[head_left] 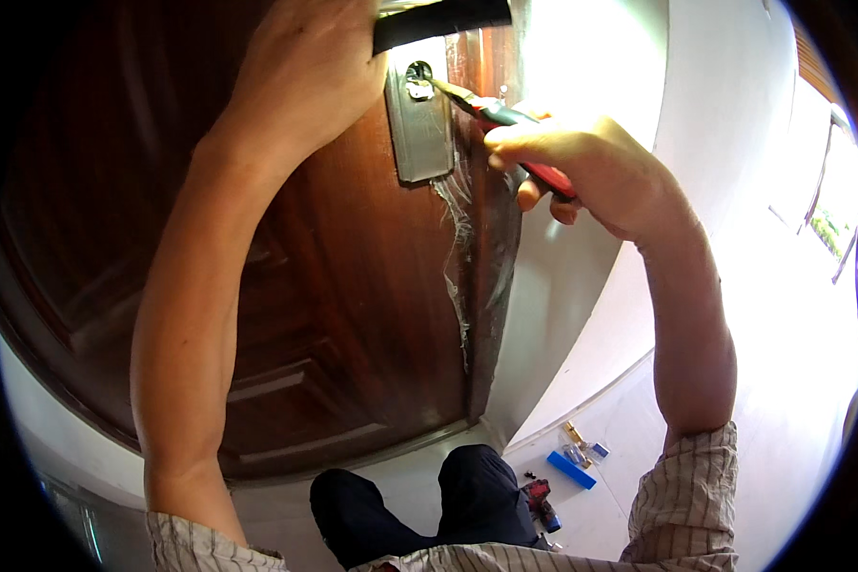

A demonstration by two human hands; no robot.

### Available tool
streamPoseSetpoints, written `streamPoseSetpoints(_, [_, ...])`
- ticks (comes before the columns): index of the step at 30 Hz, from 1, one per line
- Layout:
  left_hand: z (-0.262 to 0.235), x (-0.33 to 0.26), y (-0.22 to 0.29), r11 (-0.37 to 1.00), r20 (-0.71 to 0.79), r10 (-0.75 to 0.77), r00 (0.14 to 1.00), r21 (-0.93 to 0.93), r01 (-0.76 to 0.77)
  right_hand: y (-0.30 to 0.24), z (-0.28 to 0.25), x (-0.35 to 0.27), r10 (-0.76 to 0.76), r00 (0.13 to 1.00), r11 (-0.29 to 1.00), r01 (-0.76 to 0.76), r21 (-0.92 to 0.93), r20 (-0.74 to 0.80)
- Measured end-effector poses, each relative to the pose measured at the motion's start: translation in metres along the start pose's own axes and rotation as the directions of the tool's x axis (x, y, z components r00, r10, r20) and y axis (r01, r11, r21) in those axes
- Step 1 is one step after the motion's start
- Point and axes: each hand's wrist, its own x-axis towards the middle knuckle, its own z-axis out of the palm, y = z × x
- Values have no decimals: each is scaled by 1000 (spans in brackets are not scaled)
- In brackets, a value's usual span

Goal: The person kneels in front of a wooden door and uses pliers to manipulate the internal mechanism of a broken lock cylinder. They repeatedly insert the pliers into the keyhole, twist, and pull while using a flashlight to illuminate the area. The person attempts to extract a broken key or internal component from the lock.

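Note:
My right hand (582, 167) is closed around pliers (520, 124) with red and black handles. Their narrow metal jaws reach left to the round keyhole opening (418, 81) in the metal lock plate (423, 143) on the dark wooden door. Something pale and shiny shows inside that opening. High on the left, my left hand (319, 71) is beside the black door handle (443, 21), close to the top of the plate. Its fingers are hidden from view, so its grip cannot be made out.
Torn clear film (456, 229) hangs along the edge of the brown door (353, 267). A white wall (629, 172) borders the frame on the right. On the floor by my knees lie a red and black power drill (541, 503), a blue box (571, 470) and small brass-coloured parts (572, 434).

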Motion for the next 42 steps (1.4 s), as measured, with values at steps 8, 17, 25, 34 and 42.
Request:
streamPoseSetpoints(8, [-23,-1,2,973,318,-59,946,-193,126,-15,14,19,393,918,895,-395,209,51])
streamPoseSetpoints(17, [4,-19,-6,978,154,5,988,-206,28,-3,25,16,272,962,941,-264,211,-11])
streamPoseSetpoints(25, [15,-26,-8,958,-50,65,997,-277,-77,6,31,21,329,929,665,-355,657,169])
streamPoseSetpoints(34, [38,-17,-21,954,-112,101,989,-271,-128,24,53,25,292,946,550,-287,784,141])
streamPoseSetpoints(42, [41,-14,-16,980,-148,111,983,-147,-133,13,83,36,353,936,569,-212,794,-3])
